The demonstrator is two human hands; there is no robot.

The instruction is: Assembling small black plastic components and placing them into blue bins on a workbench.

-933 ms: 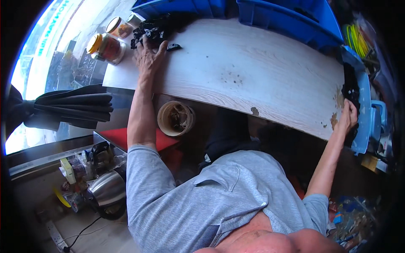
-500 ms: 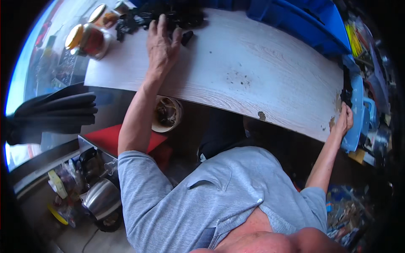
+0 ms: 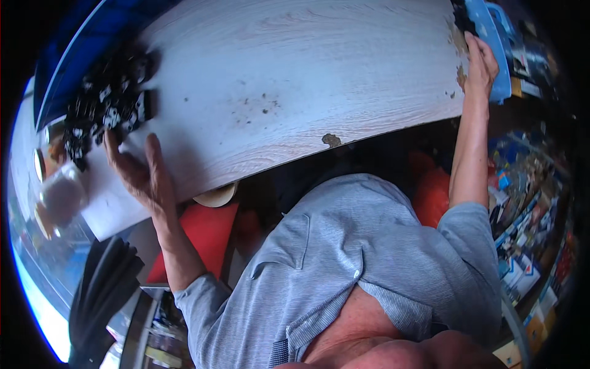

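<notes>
On the left end of the white wooden table [image 3: 295, 67], small black plastic parts [image 3: 114, 104] lie in a messy heap. The person's left hand [image 3: 144, 175] is just beside the near edge of it. That hand is open, with the thumb and fingers spread wide apart. I can't tell if a fingertip touches the heap.

Far across, the right hand [image 3: 481, 66] is at the right end of the table, by a light blue plastic bin [image 3: 491, 27]. Its fingers are a little bent, and their tips are right by more black parts [image 3: 464, 17]. I can't tell if they grip one.

Past the heap is a big dark blue crate [image 3: 80, 55]. A blurry clear jar [image 3: 61, 194] is to the left of the left hand. Under the table's front edge, I see the pale rim of a bucket [image 3: 216, 195] and a flat red top [image 3: 196, 240]. Lower left, a dark curtain [image 3: 101, 289] hangs in folds. The person has a grey shirt [image 3: 344, 246] on.
</notes>
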